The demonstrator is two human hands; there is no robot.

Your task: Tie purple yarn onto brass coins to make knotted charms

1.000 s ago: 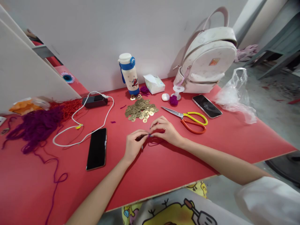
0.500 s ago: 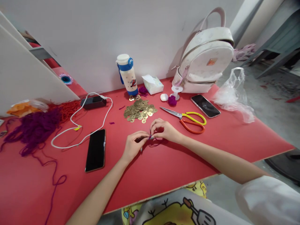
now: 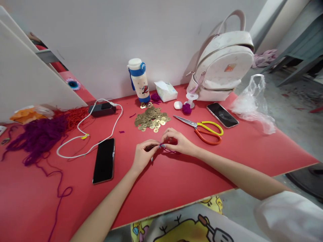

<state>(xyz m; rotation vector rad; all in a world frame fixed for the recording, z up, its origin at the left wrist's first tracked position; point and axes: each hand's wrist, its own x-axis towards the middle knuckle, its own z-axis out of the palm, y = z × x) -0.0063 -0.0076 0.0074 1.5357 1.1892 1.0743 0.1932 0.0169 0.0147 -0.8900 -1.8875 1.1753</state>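
My left hand (image 3: 144,155) is closed around a small dark piece, perhaps coins, mostly hidden by the fingers, with purple yarn at its tip. Fingertip to fingertip with it, my right hand (image 3: 178,143) pinches the purple yarn (image 3: 169,151), whose loop hangs just below onto the red table (image 3: 176,181). Just beyond both hands lies a heap of brass-coloured coins with holes (image 3: 152,118). Scissors (image 3: 199,127) with one yellow and one orange handle rest half open to the right of the heap.
Phones lie at left (image 3: 104,161) and right (image 3: 222,115). A white cable (image 3: 75,137) loops near a tangle of purple yarn (image 3: 41,136). Along the back stand a bottle (image 3: 140,80), a tissue pack (image 3: 166,91), a spool (image 3: 191,97) and a white backpack (image 3: 223,67); a plastic bag (image 3: 254,104) sits right.
Both hands stay together in nearly the same place, fingers shifting slightly on the yarn. The loop below them looks smaller. The whole view has moved a little.
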